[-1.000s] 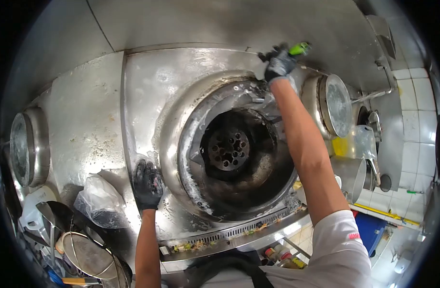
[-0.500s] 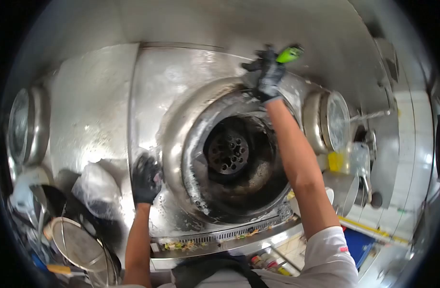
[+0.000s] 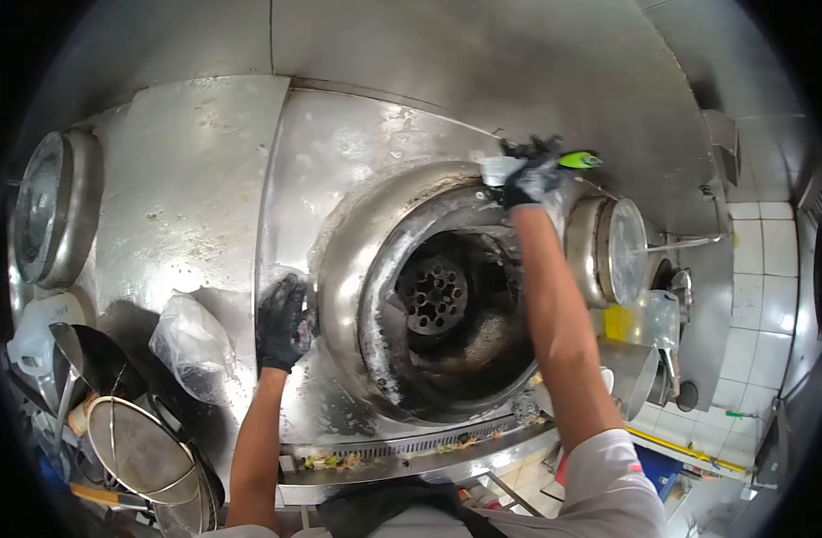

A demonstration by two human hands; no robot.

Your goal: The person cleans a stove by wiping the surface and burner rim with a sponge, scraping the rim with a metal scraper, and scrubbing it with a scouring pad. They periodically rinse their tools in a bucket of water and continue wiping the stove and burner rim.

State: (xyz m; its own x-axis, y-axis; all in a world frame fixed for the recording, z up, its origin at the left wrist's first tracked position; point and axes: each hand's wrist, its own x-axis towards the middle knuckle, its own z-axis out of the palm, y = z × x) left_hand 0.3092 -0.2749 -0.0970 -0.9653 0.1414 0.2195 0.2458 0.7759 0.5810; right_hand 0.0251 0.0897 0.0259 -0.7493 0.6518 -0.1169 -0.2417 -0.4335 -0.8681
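My right hand [image 3: 534,172], in a dark glove, is closed round a scraper with a bright green handle end [image 3: 579,160] and a flat pale blade [image 3: 501,170]. It is over the far right rim of a large round metal burner ring [image 3: 344,260]. Inside the ring lies a blackened bowl with a perforated burner plate [image 3: 432,297]. My left hand [image 3: 284,323], also in a dark glove, rests on the steel worktop left of the ring. Something small and pinkish shows at its fingers, too unclear to name.
A clear plastic bag [image 3: 194,345] lies left of my left hand. Strainers [image 3: 142,448] and pans crowd the lower left. Round metal pots stand at far left [image 3: 84,206] and right [image 3: 588,251]. Food scraps [image 3: 330,462] lie along the front drain grate.
My right hand has moved right and slightly nearer with the scraper, whose blade now shows. The view has shifted a little. My left hand stays beside the ring.
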